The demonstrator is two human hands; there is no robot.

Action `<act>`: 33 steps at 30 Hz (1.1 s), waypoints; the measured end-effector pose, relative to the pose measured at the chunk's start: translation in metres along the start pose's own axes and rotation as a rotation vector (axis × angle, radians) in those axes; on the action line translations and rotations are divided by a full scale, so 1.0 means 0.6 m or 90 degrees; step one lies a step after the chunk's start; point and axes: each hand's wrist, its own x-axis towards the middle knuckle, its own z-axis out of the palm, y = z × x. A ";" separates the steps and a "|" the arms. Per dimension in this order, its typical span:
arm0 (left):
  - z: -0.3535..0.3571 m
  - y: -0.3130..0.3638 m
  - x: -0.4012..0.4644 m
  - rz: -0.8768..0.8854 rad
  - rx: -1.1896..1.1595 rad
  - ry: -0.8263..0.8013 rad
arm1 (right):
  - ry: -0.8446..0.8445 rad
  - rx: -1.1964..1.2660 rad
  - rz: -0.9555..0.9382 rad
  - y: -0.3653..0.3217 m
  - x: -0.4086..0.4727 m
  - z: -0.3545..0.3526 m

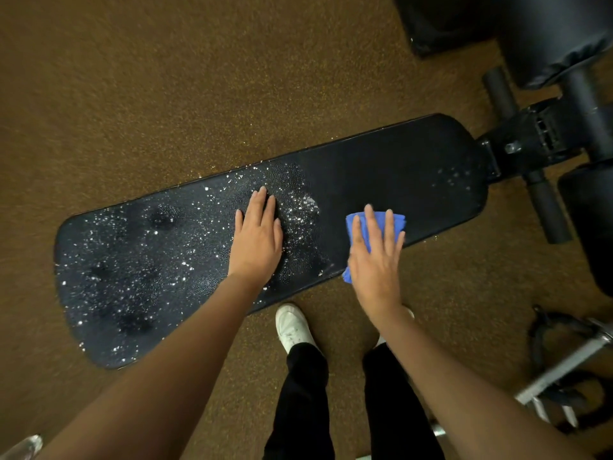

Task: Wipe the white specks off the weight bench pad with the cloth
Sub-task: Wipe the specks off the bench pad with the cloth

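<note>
As the head view looked straight down, the long black bench pad was seen lying slantwise across the brown speckled floor. The left two thirds of the pad were thickly strewn with white specks, with a dense patch just right of the left hand; a faint scatter was also visible near the pad's right end, while the stretch between was seen dark and plain. The left hand was laid flat on the pad among the specks, fingers straight and close together, nothing held. The right hand was pressed flat, fingers spread and straight, on the blue cloth, which was folded on the pad's near edge, a corner of it hanging over that edge. The fingertips there were slightly blurred. Below, a white shoe and black trousers were shown, and the bench frame at right.
</note>
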 end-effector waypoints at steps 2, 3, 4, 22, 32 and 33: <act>0.002 0.000 0.000 0.000 -0.002 0.005 | -0.024 0.014 -0.049 -0.043 -0.015 0.012; 0.002 0.001 0.000 0.001 -0.003 0.006 | -0.036 0.021 -0.073 -0.061 -0.023 0.016; 0.001 0.002 0.000 0.001 -0.005 0.006 | -0.041 0.022 -0.093 -0.070 -0.027 0.019; 0.001 -0.002 -0.003 0.004 -0.017 0.014 | -0.042 0.039 -0.134 0.002 0.094 -0.015; -0.012 -0.009 -0.009 -0.025 -0.024 0.031 | -0.079 0.028 -0.121 -0.056 0.199 -0.007; -0.013 -0.009 -0.010 -0.029 -0.028 0.030 | -0.081 0.026 -0.144 -0.057 0.197 -0.005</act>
